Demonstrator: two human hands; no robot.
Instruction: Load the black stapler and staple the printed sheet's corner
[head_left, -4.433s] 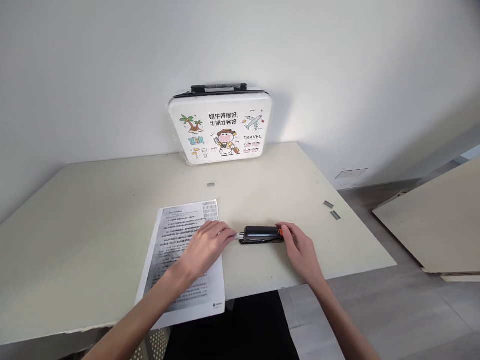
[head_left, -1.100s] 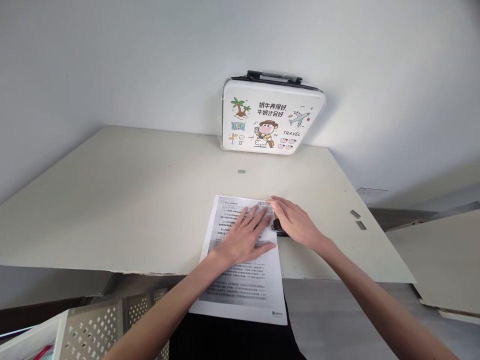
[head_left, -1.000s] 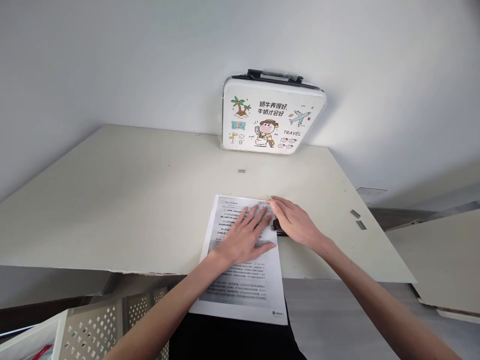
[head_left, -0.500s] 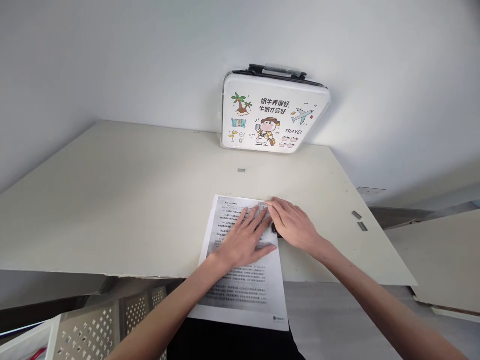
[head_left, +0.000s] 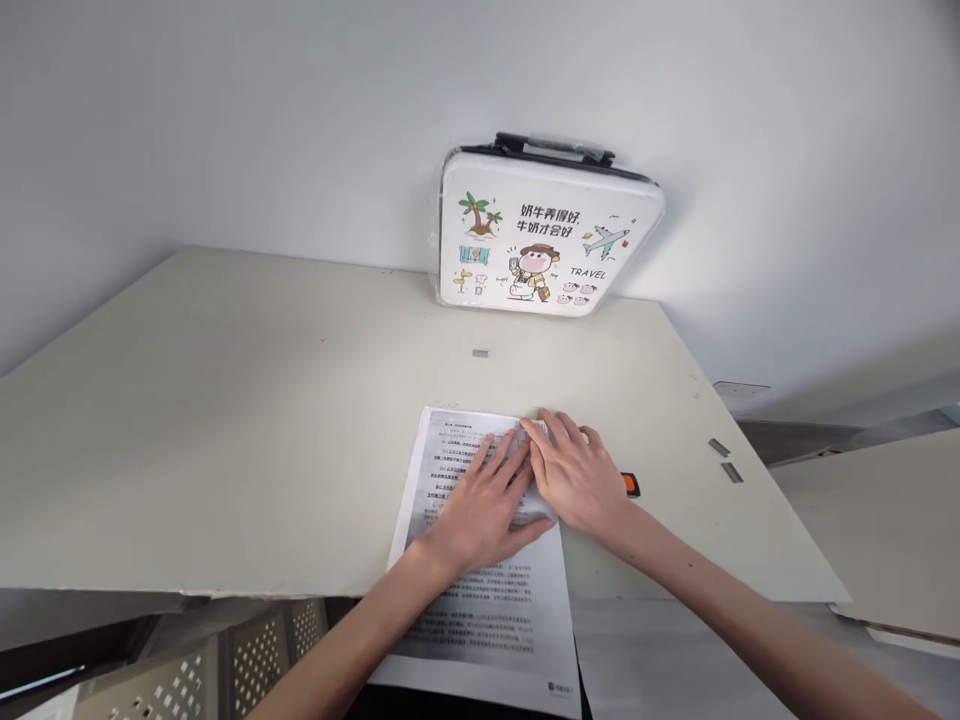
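Observation:
A sheet of paper (head_left: 409, 490) with printed text lies across the table's front edge, its lower part hanging over. My left hand (head_left: 487, 500) presses flat on the upper half of the sheet, fingers spread. Beside it my right hand (head_left: 574, 475) rests palm down over the sheet's upper right edge, fingers stretched, fingertips near the top corner. To the right of that hand, the end of a small black and orange object (head_left: 630, 484) shows on the table; the hand and wrist hide the rest, so its kind cannot be made out.
A white case (head_left: 555, 230) with cartoon prints leans upright against the wall at the table's back. One small grey strip (head_left: 480, 353) lies mid-table (head_left: 285, 430), two grey strips (head_left: 725, 460) at the right edge. Perforated baskets (head_left: 259, 660) stand below at the left.
My right hand has shifted left over the paper and flattened, and the black and orange object's end now shows to its right. My left hand stays on the sheet. The view has tilted slightly.

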